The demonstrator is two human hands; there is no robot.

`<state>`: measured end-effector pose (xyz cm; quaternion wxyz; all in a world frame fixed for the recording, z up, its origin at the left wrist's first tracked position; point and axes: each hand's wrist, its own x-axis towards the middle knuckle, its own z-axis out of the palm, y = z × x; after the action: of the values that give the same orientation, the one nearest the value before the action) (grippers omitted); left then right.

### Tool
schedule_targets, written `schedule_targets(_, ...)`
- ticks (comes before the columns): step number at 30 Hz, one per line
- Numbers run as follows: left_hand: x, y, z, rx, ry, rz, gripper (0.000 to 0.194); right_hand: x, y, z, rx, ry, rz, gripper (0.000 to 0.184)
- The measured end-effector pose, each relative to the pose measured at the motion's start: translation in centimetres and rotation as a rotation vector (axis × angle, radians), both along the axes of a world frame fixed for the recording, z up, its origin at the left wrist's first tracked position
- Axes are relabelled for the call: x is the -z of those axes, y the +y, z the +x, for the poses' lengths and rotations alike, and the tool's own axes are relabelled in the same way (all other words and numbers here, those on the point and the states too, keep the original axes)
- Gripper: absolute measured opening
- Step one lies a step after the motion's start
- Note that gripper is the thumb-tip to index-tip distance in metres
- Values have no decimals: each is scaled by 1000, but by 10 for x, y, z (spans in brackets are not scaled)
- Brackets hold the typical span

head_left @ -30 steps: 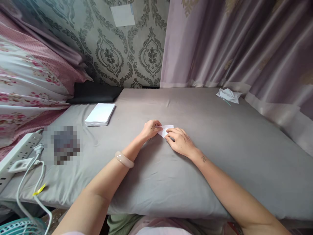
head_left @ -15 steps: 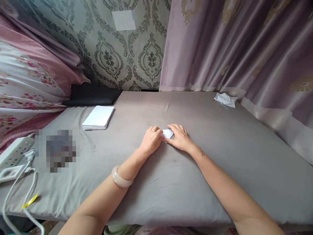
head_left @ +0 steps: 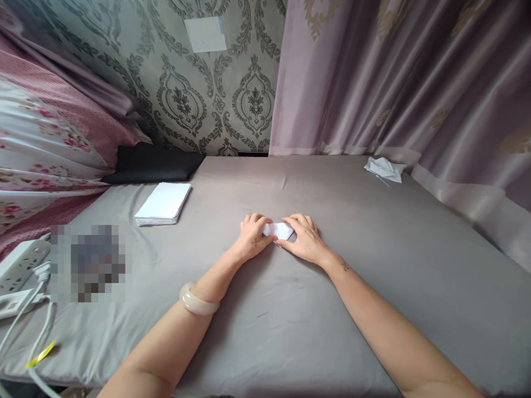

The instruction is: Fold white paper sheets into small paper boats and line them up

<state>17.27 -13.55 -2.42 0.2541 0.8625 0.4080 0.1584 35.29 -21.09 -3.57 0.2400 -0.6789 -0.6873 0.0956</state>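
A small piece of folded white paper (head_left: pixel 279 230) lies on the grey cloth surface (head_left: pixel 274 309), between my two hands. My left hand (head_left: pixel 254 236) grips its left end, thumb at the near edge and fingers curled over the far side. At the right end my right hand (head_left: pixel 305 239) holds it between thumb and index finger, the other fingers bent beyond. Both ends of the paper are partly hidden under the fingers. A pale bangle (head_left: pixel 198 301) circles my left forearm.
A stack of white paper (head_left: pixel 164 203) sits at the left, before a black folded item (head_left: pixel 153 163). Crumpled or folded white paper (head_left: pixel 385 168) lies far right by the curtain. At the left edge are a power strip (head_left: pixel 20 262), white cables and a blurred-out object (head_left: pixel 93 262).
My left hand has shifted left along the paper, so more of the paper shows between the hands. The right hand keeps its hold. The view has tilted slightly.
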Motion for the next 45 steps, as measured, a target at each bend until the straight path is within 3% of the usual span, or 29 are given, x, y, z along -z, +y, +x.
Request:
schedule_targets(7,0,-1,0,14,-21,43,31,-2,0,1,-14,-3,23,59)
schedule_targets(19,2,0,0,66,-20,84,18,-8,-1,-3,-67,10,108,43)
schedule_targets(33,-1,6,5,-11,-1,-76,20,-6,19,8,-4,140,-78,16)
schedule_targets(38,-3,9,1,11,-22,-97,14,-7,17,10,-27,150,-58,12)
schedule_targets(45,-3,12,-1,92,-25,15,15,0,15,17,-120,91,58,14)
